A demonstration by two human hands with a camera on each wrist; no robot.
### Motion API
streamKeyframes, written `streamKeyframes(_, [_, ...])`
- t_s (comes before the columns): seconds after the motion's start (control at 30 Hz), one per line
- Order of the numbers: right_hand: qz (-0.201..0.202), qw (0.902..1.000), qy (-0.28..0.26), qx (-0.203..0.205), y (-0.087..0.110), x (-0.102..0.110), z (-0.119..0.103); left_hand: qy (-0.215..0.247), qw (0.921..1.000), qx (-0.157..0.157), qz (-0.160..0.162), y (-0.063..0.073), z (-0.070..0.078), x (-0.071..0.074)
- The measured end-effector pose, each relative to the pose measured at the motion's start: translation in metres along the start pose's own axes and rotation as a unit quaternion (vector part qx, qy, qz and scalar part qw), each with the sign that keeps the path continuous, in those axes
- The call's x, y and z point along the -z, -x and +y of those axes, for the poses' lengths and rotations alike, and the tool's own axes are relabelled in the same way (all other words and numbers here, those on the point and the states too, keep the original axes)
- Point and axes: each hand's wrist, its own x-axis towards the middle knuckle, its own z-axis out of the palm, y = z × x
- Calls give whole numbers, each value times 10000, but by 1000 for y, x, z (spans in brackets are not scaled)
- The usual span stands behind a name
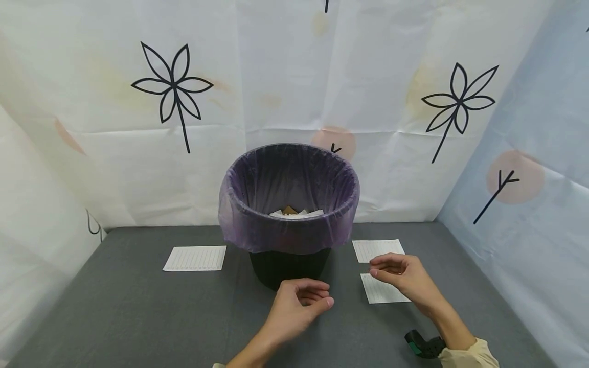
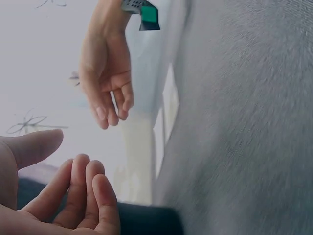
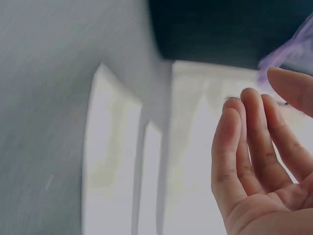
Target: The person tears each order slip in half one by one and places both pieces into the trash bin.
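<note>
My left hand (image 1: 299, 309) is in front of the trash bin (image 1: 290, 268), its fingers loosely bent and nothing between them and the thumb. Over on the right, my right hand (image 1: 400, 278) hovers above two lined paper slips, also with nothing in it. One slip (image 1: 375, 249) lies farther back, and the nearer slip (image 1: 382, 291) is partly covered by the hand. In the left wrist view both hands show bare palms. A purple liner bag (image 1: 290, 235) is folded over the bin's rim, and crumpled paper scraps (image 1: 299, 213) lie inside.
Another lined paper slip (image 1: 195, 258) lies left of the bin on the dark grey table (image 1: 138, 312). White printed cloth (image 1: 276, 66) hangs behind and at both sides. A black and green wrist device (image 1: 423, 345) sits at my right wrist.
</note>
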Motion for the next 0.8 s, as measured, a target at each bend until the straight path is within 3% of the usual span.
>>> streamKeyframes(0.23, [444,9967,645,-200,3,27,28,68,9998,118,-147,-16,-12,-28])
streamKeyframes(0.47, [608,9875,1393,-408,4,49,50,-280,9994,153,-98,-35,-18,-52])
streamKeyframes(0.8, [110,9794,1927,-594,3,69,69,-969,9950,185,155,-60,-27,-78])
